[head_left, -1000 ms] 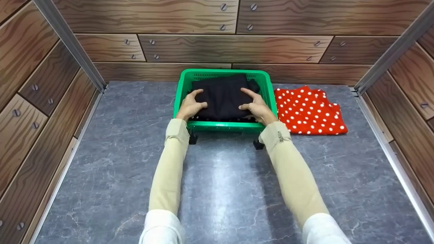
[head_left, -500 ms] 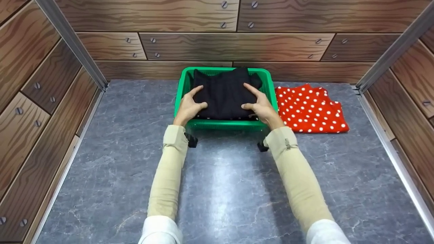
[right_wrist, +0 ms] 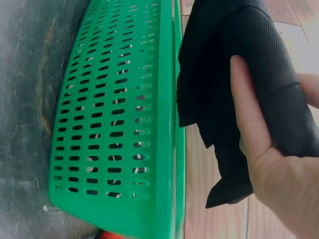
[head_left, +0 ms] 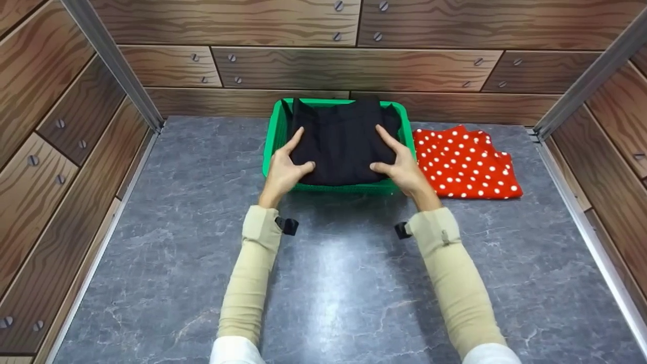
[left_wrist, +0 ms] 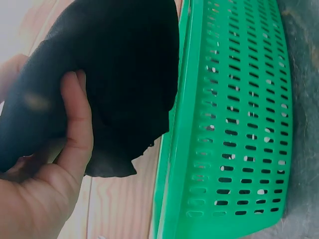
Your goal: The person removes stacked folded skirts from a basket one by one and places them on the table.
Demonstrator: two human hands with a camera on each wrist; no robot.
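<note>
A folded black garment (head_left: pixel 338 144) is held between both hands, over the green basket (head_left: pixel 270 136). My left hand (head_left: pixel 285 169) grips its left edge, thumb on top and fingers beneath. On the opposite edge, my right hand (head_left: pixel 404 167) pinches the cloth in the same way. Both wrist views show the black cloth (left_wrist: pixel 124 74) raised above the basket rim (right_wrist: pixel 167 124), with loose folds hanging down. Through the slots of the basket wall (left_wrist: pixel 234 124), white spots and dark cloth show inside.
To the right of the basket lies a folded red cloth with white dots (head_left: pixel 467 164) on the grey marbled floor (head_left: pixel 328 283). Wood-patterned walls (head_left: pixel 323 68) stand behind and on both sides, with metal strips (head_left: pixel 586 227) along the edges.
Both hands have lifted the black garment up from inside the basket and drawn it slightly toward the body. It now covers part of the basket's front rim. The red cloth stays put.
</note>
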